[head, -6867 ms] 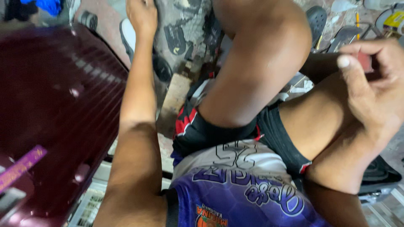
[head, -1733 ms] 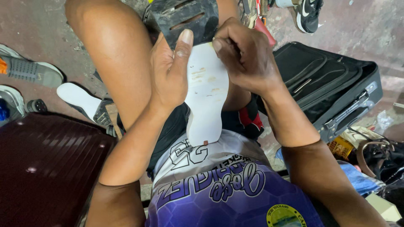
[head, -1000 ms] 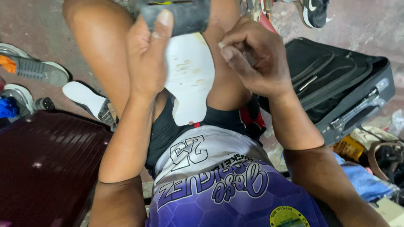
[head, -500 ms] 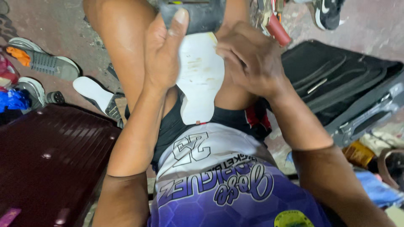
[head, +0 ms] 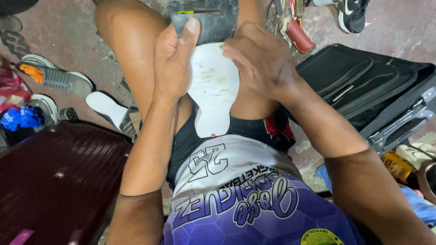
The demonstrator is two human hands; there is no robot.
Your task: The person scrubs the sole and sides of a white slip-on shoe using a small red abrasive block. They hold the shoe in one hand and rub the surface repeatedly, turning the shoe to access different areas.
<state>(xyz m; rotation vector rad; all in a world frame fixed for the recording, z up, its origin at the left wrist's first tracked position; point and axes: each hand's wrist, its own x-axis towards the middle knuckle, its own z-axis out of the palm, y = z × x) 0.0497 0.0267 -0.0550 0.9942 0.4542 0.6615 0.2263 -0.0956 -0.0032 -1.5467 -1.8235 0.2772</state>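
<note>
A white shoe insole [head: 213, 90], stained near its middle, lies along my lap with its toe end under a dark grey sole piece [head: 209, 20] at the top. My left hand [head: 175, 63] grips the insole's left edge, thumb pressed up onto the dark sole. My right hand [head: 261, 59] is curled over the insole's right edge, fingers bent against it; whether it holds a small tool is hidden. I sit with bare knees raised, wearing a purple and white jersey.
A maroon hard suitcase [head: 54, 181] sits at my lower left. A black soft suitcase [head: 372, 90] lies at the right. Grey and orange shoes [head: 54, 79] and a white sole [head: 106, 109] lie on the concrete floor at left; a black sneaker [head: 349, 13] at top right.
About seven seconds ago my arms were apart with no insole in view. Since then both hands hold the insole, which has shifted slightly up and left as my right hand works its edge.
</note>
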